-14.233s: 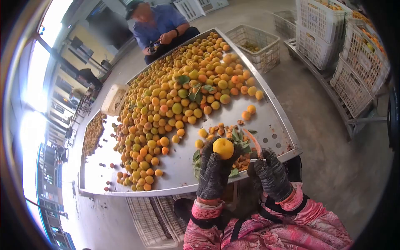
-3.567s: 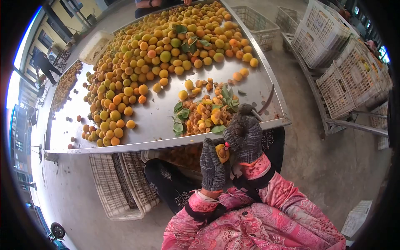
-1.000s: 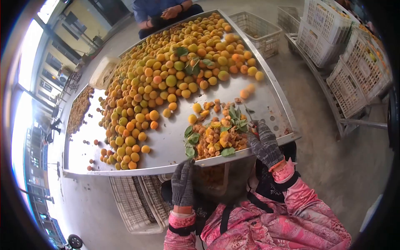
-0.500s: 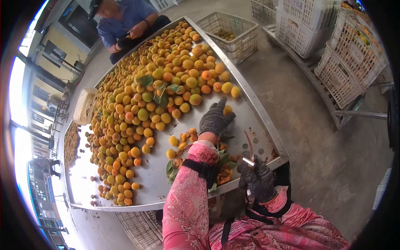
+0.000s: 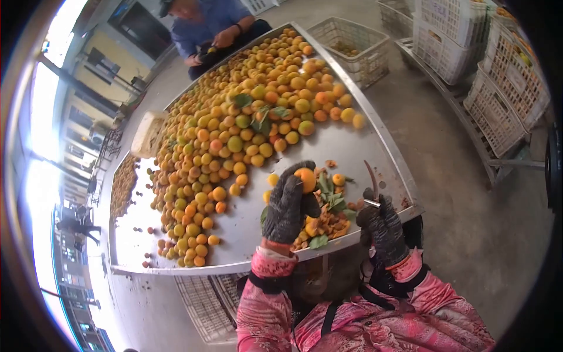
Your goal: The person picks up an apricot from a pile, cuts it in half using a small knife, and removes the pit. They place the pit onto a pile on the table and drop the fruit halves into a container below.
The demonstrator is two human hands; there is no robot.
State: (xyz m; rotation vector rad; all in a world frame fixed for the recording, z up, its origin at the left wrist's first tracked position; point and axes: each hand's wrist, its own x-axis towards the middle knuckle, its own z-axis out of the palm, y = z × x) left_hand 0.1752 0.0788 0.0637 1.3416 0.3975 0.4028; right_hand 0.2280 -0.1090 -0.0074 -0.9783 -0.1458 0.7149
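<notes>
My left hand [image 5: 282,211], in a dark knitted glove, is closed around an orange apricot [image 5: 305,179] above the near part of the metal table [image 5: 234,217]. In my right hand [image 5: 385,234], also gloved, is a small knife [image 5: 372,203] with a thin curved blade pointing up and away from me. That hand is by the table's near right corner. Just beyond and beside my left hand lies a heap of apricot scraps [image 5: 334,224] mixed with green leaves. A large pile of whole apricots [image 5: 217,135] covers the far and left parts of the table.
Across the table sits a person in a blue shirt [image 5: 205,23], hands close together. A plastic crate [image 5: 366,61] with some fruit stands beyond the right edge. Stacked crates [image 5: 448,50] rest on a cart [image 5: 454,114] farther right. A pale container [image 5: 148,135] is at the table's left.
My left hand has drawn back from the right side of the pile toward me, now with an apricot in it. My right hand still holds the knife. The view has shifted somewhat.
</notes>
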